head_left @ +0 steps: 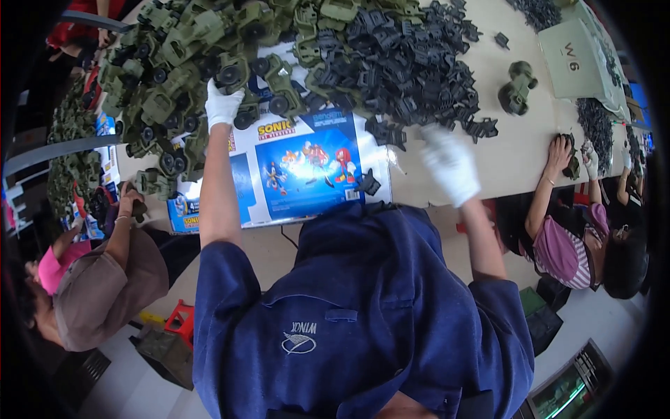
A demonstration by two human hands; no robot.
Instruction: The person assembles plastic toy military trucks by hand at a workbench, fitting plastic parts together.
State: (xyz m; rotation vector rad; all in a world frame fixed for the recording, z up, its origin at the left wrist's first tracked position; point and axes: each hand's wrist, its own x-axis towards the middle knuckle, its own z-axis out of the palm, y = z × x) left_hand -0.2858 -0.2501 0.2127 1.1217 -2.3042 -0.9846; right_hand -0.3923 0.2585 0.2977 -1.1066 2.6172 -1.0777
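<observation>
Plainly, this is a picking step: both gloved hands are stretched out over the bench toward two heaps of toy parts. The left hand rests at the near edge of the green pile, a heap of olive toy vehicle bodies with black wheels, and its fingers curl down onto one body; whether the grip has actually closed on that piece I cannot tell, since the glove hides the fingertips. The right hand is blurred with motion just below the black pile, a mound of small dark plastic pieces. Its fingers look loosely spread and nothing shows in them, though the blur leaves that uncertain.

Between the hands lies a flat blue printed box, partly buried under green bodies, with a stray black piece on its lower right corner. One finished green vehicle stands alone further right, near a grey tray.

My judgement is that a body and a black part are being gathered to be joined. The next move calls for firming the left grip on a single body without dragging its neighbours, and singling out one black part from the tangle.

Other workers sit at either side, one at left and one at right.
</observation>
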